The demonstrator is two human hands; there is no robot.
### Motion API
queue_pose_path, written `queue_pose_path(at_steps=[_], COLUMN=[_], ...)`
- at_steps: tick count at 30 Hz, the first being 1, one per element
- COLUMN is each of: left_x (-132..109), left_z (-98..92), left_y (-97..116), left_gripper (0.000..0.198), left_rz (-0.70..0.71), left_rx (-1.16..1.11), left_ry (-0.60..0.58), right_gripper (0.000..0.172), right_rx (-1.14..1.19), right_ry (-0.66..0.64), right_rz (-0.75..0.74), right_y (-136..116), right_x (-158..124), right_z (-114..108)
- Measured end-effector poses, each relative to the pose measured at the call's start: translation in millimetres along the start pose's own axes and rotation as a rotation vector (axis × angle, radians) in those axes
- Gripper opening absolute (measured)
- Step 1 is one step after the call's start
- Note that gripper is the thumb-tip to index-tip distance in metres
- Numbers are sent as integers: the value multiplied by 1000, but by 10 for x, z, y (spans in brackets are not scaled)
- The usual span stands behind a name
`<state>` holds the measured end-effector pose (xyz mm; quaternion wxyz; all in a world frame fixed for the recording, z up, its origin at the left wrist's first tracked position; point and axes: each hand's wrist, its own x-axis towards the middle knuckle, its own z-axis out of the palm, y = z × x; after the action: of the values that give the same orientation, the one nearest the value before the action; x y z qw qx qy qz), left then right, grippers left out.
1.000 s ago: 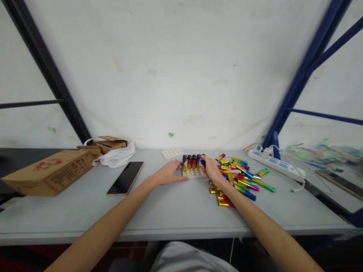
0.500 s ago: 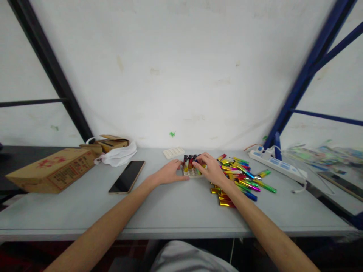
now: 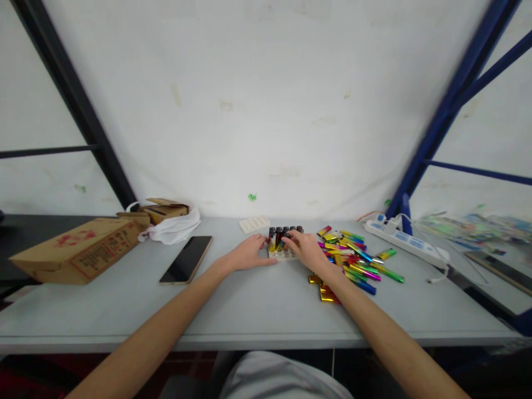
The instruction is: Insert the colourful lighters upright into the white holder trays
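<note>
A white tray with round holes [image 3: 281, 255] lies on the grey table, with several black-topped lighters [image 3: 272, 239] standing upright in its back part. My left hand [image 3: 251, 253] rests at the tray's left edge, thumb and fingers apart, the fingertips against its side. Over the right part of the tray, my right hand [image 3: 306, 248] is closed with its fingertips on a black-topped lighter [image 3: 286, 237]. A loose pile of shiny coloured lighters [image 3: 353, 260] lies to the right, partly behind my right wrist.
A second white holed tray [image 3: 255, 224] lies near the wall. A phone [image 3: 187, 260], a white bag [image 3: 174, 227] and a cardboard box [image 3: 78, 246] are on the left. A power strip [image 3: 407, 242] with a cable lies on the right.
My right hand has shifted slightly, its fingers lower and more bent over the tray, and more black lighter tops show behind it. My left hand has hardly moved.
</note>
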<state>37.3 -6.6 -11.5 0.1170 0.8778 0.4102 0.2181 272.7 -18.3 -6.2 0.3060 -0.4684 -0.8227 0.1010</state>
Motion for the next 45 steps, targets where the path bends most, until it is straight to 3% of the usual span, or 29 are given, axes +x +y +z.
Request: queue_pose_path(at_steps=[6, 10, 16, 23, 33, 37, 40, 42, 45], left_x=[1, -1, -3, -7, -3, -2, 0, 1, -1], left_z=[16, 24, 22, 9, 12, 13, 18, 20, 17], left_y=[-9, -14, -20, 0, -4, -16, -28, -32, -29], left_gripper=[52, 51, 53, 54, 54, 58, 59, 59, 60], left_rz=[5, -2, 6, 7, -8, 8, 9, 4, -5], left_rx=[-17, 9, 19, -11, 14, 27, 35, 42, 65], left_ry=[10, 5, 14, 10, -4, -13, -19, -22, -32], right_gripper=[35, 40, 40, 37, 50, 57, 48, 36, 39], right_rx=[-341, -447, -496, -549, -507, -493, -525, -528, -573], right_ry=[-67, -131, -199, -257, -147, 0, 128, 134, 25], right_rz=[58, 83, 55, -88, 42, 110, 250, 312, 428], right_y=[-182, -250, -219, -241, -266, -104, 158, 372, 664], right_x=[59, 85, 86, 108, 103, 64, 41, 20, -11], right_z=[-68, -86, -132, -198, -132, -338, -528, -608, -626])
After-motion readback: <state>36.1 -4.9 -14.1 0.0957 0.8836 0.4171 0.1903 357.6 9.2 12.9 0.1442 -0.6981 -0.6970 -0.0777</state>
